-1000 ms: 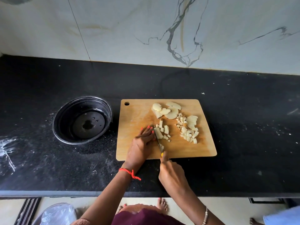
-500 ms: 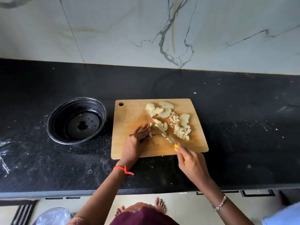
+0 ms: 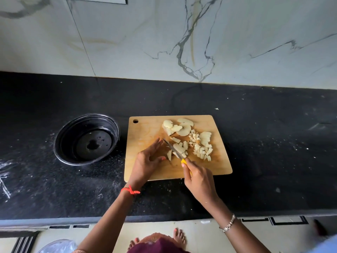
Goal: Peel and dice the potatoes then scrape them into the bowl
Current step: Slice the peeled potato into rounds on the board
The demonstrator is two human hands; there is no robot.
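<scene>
A wooden cutting board (image 3: 145, 132) lies on the black counter. Peeled potato slices (image 3: 179, 126) sit at its far side, and a heap of diced potato (image 3: 201, 149) lies to the right. My right hand (image 3: 199, 179) grips a knife (image 3: 173, 148) with a yellow handle; its blade slants across a few cut pieces near the board's middle. My left hand (image 3: 148, 160) rests on the board just left of the blade, fingers spread and holding nothing. An empty black bowl (image 3: 60, 141) stands left of the board.
The black counter (image 3: 273, 152) runs the full width, speckled with white crumbs, and a marble wall rises behind it. A plastic bag (image 3: 57, 246) lies on the floor at the lower left. My bare feet show below the counter edge.
My right hand swung out to the right, turning the knife from pointing away from me to slanting up-left across the pieces. My left hand's fingers opened and drew back from the potato.
</scene>
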